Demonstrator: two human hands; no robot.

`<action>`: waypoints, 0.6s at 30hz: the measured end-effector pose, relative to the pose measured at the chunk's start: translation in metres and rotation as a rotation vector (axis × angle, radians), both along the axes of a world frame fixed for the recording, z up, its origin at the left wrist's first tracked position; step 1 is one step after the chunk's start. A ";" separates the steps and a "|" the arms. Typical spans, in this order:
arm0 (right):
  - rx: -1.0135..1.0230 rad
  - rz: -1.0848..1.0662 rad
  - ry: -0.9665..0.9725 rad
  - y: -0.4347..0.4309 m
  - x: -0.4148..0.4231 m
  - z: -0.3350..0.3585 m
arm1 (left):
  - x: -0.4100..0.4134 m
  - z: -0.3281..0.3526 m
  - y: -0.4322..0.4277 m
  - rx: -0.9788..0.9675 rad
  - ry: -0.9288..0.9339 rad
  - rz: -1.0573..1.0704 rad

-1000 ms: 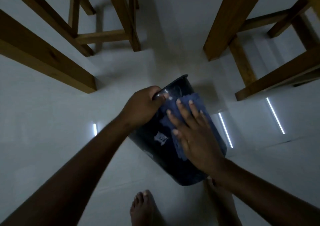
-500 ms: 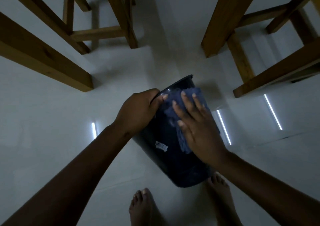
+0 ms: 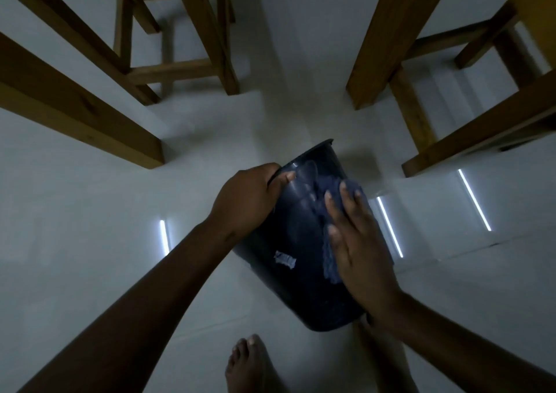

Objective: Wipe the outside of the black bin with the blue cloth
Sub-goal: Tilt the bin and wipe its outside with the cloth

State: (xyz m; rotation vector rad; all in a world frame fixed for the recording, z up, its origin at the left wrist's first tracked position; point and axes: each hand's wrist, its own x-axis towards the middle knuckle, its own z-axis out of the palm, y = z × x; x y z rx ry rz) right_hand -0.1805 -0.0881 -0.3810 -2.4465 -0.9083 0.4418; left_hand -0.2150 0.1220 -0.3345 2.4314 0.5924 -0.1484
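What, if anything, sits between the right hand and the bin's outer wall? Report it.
Only the blue cloth does, as intended: the right hand presses it flat against the black bin, with its fingers spread over the cloth. The left hand grips the rim. Nothing else visible is in the way.

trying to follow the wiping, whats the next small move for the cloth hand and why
Probably slide the right hand and cloth down the bin toward its base. The cloth lies flat on the upper right side, the lower wall is uncovered, and the left hand grips the rim to steady the tilted bin.
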 end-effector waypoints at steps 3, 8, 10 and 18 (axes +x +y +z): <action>-0.090 0.225 -0.155 -0.003 -0.026 -0.001 | -0.003 -0.004 0.002 0.002 -0.011 0.022; 0.045 0.101 -0.030 0.008 0.006 0.000 | 0.003 -0.002 0.000 0.006 -0.031 0.003; 0.038 -0.032 0.043 0.000 0.005 0.000 | 0.002 0.000 -0.002 -0.003 -0.016 0.017; -0.018 0.199 -0.091 0.012 -0.006 0.006 | -0.011 0.000 0.007 -0.101 -0.053 -0.046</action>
